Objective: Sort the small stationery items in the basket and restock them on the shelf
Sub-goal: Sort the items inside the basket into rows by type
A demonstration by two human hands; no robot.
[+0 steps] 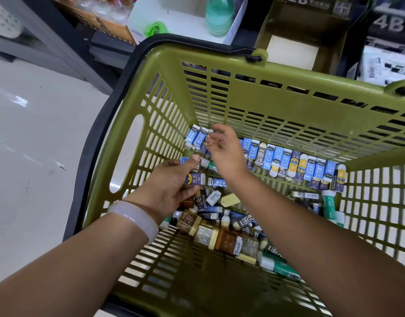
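An olive-green plastic basket (288,92) holds many small erasers in blue, navy and gold sleeves. A row of them (295,165) stands along its far wall, and a loose heap (222,216) with small jars and green tubes lies in the middle. My left hand (171,188), with a pale bangle on the wrist, grips a few erasers, a navy one (195,179) foremost. My right hand (224,152) reaches to the basket's far left corner. Its fingers are curled at the blue erasers (195,137) there; what they pinch is hidden.
The basket's black handle (119,92) lies folded down on the left. Beyond it are shelf boxes: a gold 2B carton (311,26), a black 4B box (391,26), and a white tray with a green bottle (219,17). Pale floor (37,133) lies left.
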